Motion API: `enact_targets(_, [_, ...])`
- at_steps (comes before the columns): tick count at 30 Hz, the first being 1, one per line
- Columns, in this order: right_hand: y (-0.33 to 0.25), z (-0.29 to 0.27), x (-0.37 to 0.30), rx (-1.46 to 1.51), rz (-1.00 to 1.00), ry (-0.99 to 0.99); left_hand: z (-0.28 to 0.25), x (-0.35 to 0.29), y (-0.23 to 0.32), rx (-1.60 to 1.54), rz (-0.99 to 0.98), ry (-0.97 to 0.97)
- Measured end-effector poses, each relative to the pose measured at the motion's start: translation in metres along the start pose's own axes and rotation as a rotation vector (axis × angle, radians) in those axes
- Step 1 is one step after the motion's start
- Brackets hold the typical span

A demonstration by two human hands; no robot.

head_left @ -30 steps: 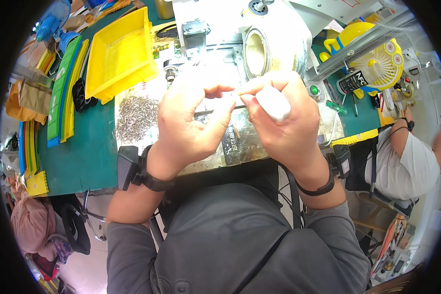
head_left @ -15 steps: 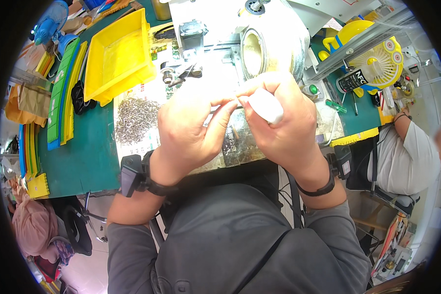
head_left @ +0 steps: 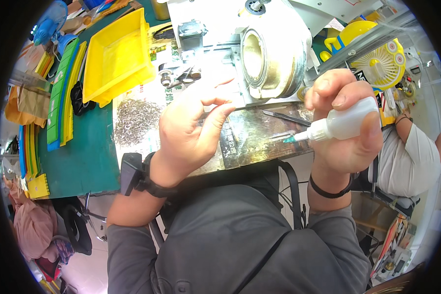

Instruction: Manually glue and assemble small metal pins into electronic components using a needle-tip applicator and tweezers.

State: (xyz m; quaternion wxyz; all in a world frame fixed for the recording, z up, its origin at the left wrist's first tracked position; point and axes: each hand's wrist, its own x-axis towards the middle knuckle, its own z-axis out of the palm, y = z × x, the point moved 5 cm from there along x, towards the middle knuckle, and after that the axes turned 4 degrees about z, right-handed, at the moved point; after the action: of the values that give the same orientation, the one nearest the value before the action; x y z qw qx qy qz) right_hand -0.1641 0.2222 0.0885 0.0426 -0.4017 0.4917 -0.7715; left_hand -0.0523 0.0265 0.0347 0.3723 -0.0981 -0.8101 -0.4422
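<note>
My right hand (head_left: 339,153) is wrapped round a small translucent squeeze bottle (head_left: 349,119) at the right of the bench. The bottle lies nearly level, its green tip (head_left: 290,139) pointing left over the worn bench edge. Left of it, my left hand (head_left: 187,128) pinches with thumb and forefinger; whatever sits between the fingertips is too small to make out. A heap of small metal pieces (head_left: 137,120) lies on printed paper beside my left hand. A thin dark pointed tool (head_left: 285,117) rests on the bench between my hands.
Beyond my hands stands a machine with a round metal ring (head_left: 274,63). A yellow tray (head_left: 117,59) is at the far left, with stacked coloured strips (head_left: 63,93) beside it. A yellow fan (head_left: 377,63) stands far right; another person's sleeve (head_left: 412,159) shows there.
My right hand has drawn away from my left toward the right, turning the bottle so its tip shows. My left hand has stayed nearly in place, still pinching.
</note>
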Motion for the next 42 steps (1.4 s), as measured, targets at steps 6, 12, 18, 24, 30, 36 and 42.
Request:
enact_targets(6, [0.002,-0.003,0.005,-0.166,-0.024,0.059,-0.001,0.000,-0.004,-0.034,0.014,0.093])
enact_targets(12, [-0.017,0.017,0.011,-0.418,-0.057,0.050,0.000,-0.001,-0.003,-0.013,-0.015,-0.023])
enact_targets(18, [-0.015,0.023,0.016,-0.494,-0.057,0.042,-0.001,0.001,-0.004,-0.020,0.038,0.088])
enact_targets(24, [-0.011,0.025,0.019,-0.471,-0.056,0.018,0.000,0.002,-0.003,-0.011,0.046,0.090])
enact_targets(30, [-0.008,0.026,0.020,-0.469,-0.061,0.007,-0.002,0.001,-0.003,0.000,0.045,0.097])
enact_targets(36, [-0.011,0.028,0.020,-0.485,-0.064,0.000,-0.002,0.005,0.000,0.026,0.063,0.065])
enact_targets(42, [-0.014,0.019,0.018,-0.538,-0.104,0.008,-0.003,0.003,-0.002,0.012,0.075,0.087])
